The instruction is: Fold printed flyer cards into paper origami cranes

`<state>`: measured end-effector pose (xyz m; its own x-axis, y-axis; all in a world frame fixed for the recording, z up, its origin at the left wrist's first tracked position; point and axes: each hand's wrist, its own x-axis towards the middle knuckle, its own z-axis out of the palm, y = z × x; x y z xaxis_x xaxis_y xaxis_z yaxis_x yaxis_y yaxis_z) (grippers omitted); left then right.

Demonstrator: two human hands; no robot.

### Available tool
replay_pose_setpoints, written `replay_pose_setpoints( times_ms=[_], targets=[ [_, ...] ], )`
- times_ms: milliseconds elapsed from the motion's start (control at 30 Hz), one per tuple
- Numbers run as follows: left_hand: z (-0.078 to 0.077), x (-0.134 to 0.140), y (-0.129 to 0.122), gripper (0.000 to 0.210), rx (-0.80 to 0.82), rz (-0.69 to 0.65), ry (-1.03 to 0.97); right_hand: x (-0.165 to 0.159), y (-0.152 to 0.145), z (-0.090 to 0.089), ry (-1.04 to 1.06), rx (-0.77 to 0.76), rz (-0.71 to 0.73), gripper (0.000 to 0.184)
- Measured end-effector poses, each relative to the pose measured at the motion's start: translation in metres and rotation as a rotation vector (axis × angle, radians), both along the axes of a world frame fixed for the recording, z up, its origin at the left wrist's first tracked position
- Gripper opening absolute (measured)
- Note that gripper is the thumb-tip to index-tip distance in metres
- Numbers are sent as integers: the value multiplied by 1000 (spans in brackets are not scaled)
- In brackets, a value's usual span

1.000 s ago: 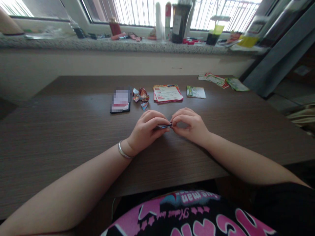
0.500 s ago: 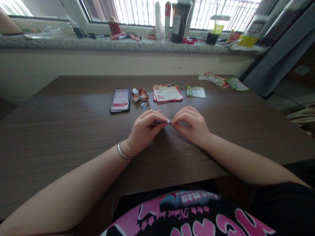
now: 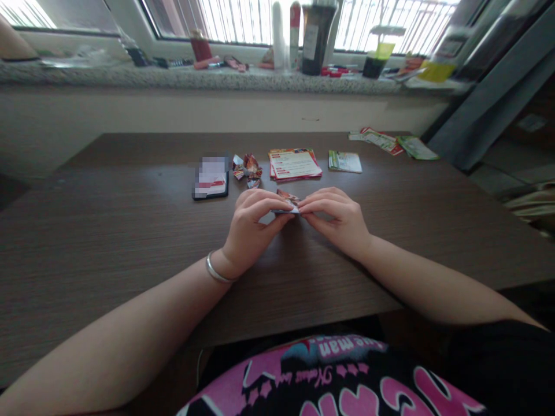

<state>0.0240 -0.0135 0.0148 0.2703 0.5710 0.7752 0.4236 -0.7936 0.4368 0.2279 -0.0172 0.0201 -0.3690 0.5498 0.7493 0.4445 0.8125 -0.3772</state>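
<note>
Between both hands, just above the dark wooden table [image 3: 143,254], is a small piece of folded paper [image 3: 289,197] with a reddish-brown print and a pale edge. My left hand [image 3: 255,222], a silver bangle at its wrist, pinches the paper's left part between thumb and fingers. From the other side my right hand [image 3: 338,218] pinches its right end. The fingers cover much of the paper, so its full shape is hidden. Beyond my left hand lie folded pieces of printed paper [image 3: 252,167], partly hidden behind the fingers.
A phone [image 3: 211,177] with a blurred screen lies left of the folded pieces. A stack of printed cards [image 3: 295,164] and a smaller stack [image 3: 345,162] lie farther back. More cards [image 3: 381,140] are near the far right corner. Bottles [image 3: 318,40] stand on the windowsill [image 3: 243,80].
More of the held paper's reddish-brown printed face now shows above the fingers. My left hand has shifted slightly and covers more of the folded pieces behind it.
</note>
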Motion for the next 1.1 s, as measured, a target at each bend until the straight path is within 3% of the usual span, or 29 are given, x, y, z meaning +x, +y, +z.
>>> replay_pose_setpoints(
  times_ms=[100,567,867,1100],
  targets=[
    [-1,-2,1,9,5,26,13,0,-1,1,11,12,1,8],
    [-7,-3,5,5,-80,-94,-90,2,6,-6,96,-60,-28,4],
    [-7,-2,6,6,44,-35,43,0,1,-1,54,37,-26,3],
    [-4,-1,4,6,38,-2,82,-1,1,1,53,6,17,4]
  ],
)
